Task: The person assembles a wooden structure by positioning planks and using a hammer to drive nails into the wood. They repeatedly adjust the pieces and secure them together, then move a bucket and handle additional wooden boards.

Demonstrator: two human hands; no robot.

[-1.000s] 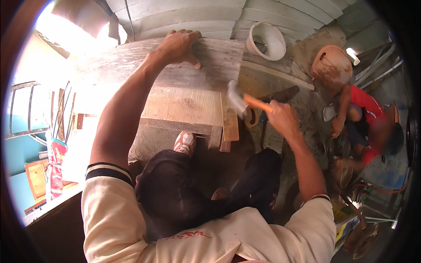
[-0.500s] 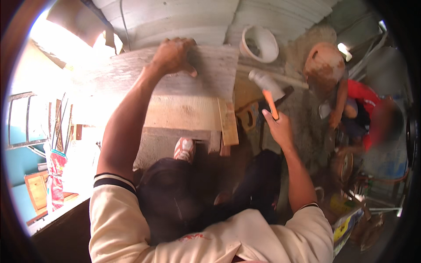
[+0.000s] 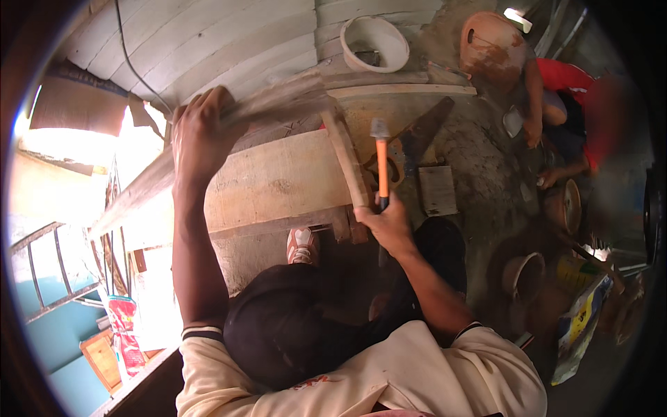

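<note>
- Head view: left hand (image 3: 203, 128) is clamped on the edge of a tilted grey board (image 3: 278, 103), at the far side of a pale plank (image 3: 278, 179).
- Right hand (image 3: 390, 224) is closed around an orange-handled hammer (image 3: 382, 165), just right of a narrow wooden strip (image 3: 344, 161).

Old grey board (image 3: 274, 105) tipped up, orange hammer (image 3: 382, 163) beside a wood strip (image 3: 344, 158)
Board's long, kinda weathered, seen nearly edge-on and a bit blurry, slanting up to the right, its far end by the strip's top. Strip's narrow and pale, leaning. Hammer's just right of it: metal head pointing away, orange handle, black lower down.
</note>
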